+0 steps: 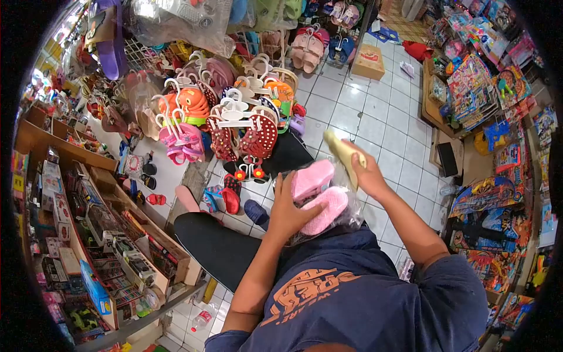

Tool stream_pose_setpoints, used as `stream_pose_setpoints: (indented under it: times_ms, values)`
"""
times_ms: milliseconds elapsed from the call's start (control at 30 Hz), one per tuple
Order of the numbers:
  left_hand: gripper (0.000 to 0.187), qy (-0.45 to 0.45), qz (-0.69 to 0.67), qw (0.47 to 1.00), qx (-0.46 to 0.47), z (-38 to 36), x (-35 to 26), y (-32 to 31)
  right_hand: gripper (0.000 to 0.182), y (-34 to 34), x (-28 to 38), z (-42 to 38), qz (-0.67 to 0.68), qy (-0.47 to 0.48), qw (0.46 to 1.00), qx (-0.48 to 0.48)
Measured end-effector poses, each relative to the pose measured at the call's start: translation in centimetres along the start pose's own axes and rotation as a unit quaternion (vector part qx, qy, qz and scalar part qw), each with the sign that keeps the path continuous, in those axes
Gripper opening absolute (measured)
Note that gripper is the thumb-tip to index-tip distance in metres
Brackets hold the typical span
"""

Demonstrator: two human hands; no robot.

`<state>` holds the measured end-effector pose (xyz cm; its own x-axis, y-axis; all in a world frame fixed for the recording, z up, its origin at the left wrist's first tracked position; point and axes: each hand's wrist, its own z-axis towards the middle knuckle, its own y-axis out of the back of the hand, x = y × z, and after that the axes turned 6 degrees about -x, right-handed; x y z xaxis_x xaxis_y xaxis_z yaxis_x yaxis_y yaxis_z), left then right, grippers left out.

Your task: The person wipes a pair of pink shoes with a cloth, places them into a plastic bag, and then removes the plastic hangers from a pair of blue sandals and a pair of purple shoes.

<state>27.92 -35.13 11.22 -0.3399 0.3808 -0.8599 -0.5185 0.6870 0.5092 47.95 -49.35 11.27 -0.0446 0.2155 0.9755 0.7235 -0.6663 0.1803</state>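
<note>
Pink slippers [324, 212] in clear plastic lie at the person's lap, with my left hand [291, 208] closed over their left side. To the right, my right hand [366, 175] grips a folded yellow cloth [342, 149], thumb on top, beside the plastic. The cloth's far end points up and left. Just beyond my left hand hang red polka-dot sandals [258, 138] on white hangers.
Bunches of hanging sandals [185, 105] fill the upper left. A cardboard box [369, 62] stands on the tiled floor [375, 111]. Toy shelves line the right side, and wooden compartments [105, 199] hold small goods at left. A plastic bottle [201, 320] lies lower left.
</note>
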Motion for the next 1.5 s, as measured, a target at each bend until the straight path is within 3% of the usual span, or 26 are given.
stream_pose_setpoints:
  times_ms: [33,100,167,200,233,300,433,500,567,633,767,800,833,900,933,967,1033,1067,1100,1167,1233,1267,1300,1333,1500]
  values:
    - [0.104,0.011,0.015,1.000,-0.012,0.0,-0.1,-0.2,0.046,-0.3,1.5,-0.3,-0.006,0.093,0.995,-0.039]
    - [0.104,0.027,0.030,0.999,-0.020,0.1,-0.6,-0.5,0.053,-0.7,4.4,-0.9,-0.188,0.255,0.948,-0.036]
    - [0.102,-0.060,0.236,0.967,-0.078,0.0,-1.2,-0.6,0.071,-1.9,5.6,-2.2,-0.177,0.223,0.950,0.127]
    - [0.095,-0.146,0.175,0.970,-0.089,0.5,0.1,-1.0,0.082,-2.6,5.4,-2.3,-0.314,0.321,0.875,0.182]
    - [0.086,-0.072,-0.105,0.992,0.008,0.7,0.7,-1.0,0.086,-3.6,4.4,-2.7,-0.310,0.345,0.858,0.219]
    - [0.080,-0.096,-0.064,0.991,0.071,1.2,0.4,-0.7,0.087,-4.7,3.9,-4.4,-0.432,0.290,0.820,0.240]
    - [0.079,-0.091,-0.041,0.993,0.055,1.2,0.6,-1.0,0.086,-4.2,2.5,-4.0,-0.408,0.296,0.834,0.225]
    - [0.081,-0.132,0.021,0.991,-0.010,1.4,0.4,-1.3,0.085,-3.8,1.7,-3.7,-0.356,0.273,0.877,0.174]
    - [0.083,-0.130,0.033,0.991,0.015,1.8,0.4,-1.5,0.081,-3.5,0.8,-3.2,-0.337,0.265,0.889,0.159]
    - [0.087,-0.163,0.101,0.981,-0.018,1.9,0.3,-1.8,0.076,-3.0,0.0,-2.6,-0.296,0.238,0.917,0.121]
    - [0.090,-0.147,0.091,0.985,-0.013,1.6,0.4,-1.9,0.065,-2.3,-2.1,-1.6,-0.212,0.160,0.958,0.111]
    - [0.093,-0.136,0.107,0.985,-0.006,1.6,0.3,-1.8,0.052,-2.0,-2.5,-1.3,-0.221,0.157,0.957,0.101]
    - [0.093,-0.132,0.108,0.985,-0.004,1.5,0.3,-1.7,0.052,-1.9,-3.0,-1.0,-0.219,0.154,0.958,0.103]
    - [0.093,-0.142,0.095,0.985,-0.008,1.5,0.5,-1.5,0.046,-1.6,-3.0,-0.4,-0.014,-0.026,0.997,0.066]
    - [0.093,-0.142,0.092,0.985,-0.010,1.5,0.6,-1.4,0.050,-0.7,-1.9,-0.3,0.002,-0.098,0.992,0.081]
    - [0.094,-0.129,0.070,0.989,-0.012,1.4,0.9,-1.3,0.050,-0.3,-1.3,-0.4,-0.001,-0.098,0.992,0.083]
    - [0.096,-0.101,0.028,0.994,-0.015,1.1,1.2,-1.0,0.050,0.0,0.0,-0.9,-0.067,0.118,0.991,-0.009]
    - [0.099,-0.086,0.032,0.996,-0.010,1.1,1.1,-1.0,0.054,-0.1,1.2,-1.6,-0.153,0.182,0.971,-0.022]
    - [0.099,-0.086,0.033,0.996,-0.010,1.1,1.2,-0.9,0.054,-0.4,2.8,-2.4,-0.152,0.182,0.971,-0.021]
    - [0.097,-0.095,0.046,0.994,-0.004,1.0,1.3,-1.1,0.070,-1.3,4.7,-4.1,-0.311,0.292,0.897,0.115]
    - [0.095,-0.120,-0.007,0.992,0.034,1.5,2.1,-0.9,0.076,-2.3,4.1,-5.3,-0.370,0.276,0.871,0.169]
    - [0.096,-0.150,0.027,0.987,0.047,1.4,2.4,-0.9,0.083,-2.6,3.7,-5.7,-0.425,0.258,0.839,0.222]
    - [0.097,-0.180,0.061,0.980,0.059,1.6,2.1,-0.6,0.083,-2.5,3.1,-5.6,-0.426,0.257,0.839,0.221]
    - [0.106,-0.183,0.051,0.978,0.082,1.5,1.9,-0.2,0.082,-2.3,2.2,-5.2,-0.394,0.254,0.859,0.205]
    - [0.118,-0.133,0.066,0.984,0.096,1.3,0.8,-0.5,0.075,-1.6,-0.8,-4.2,-0.278,0.236,0.916,0.168]
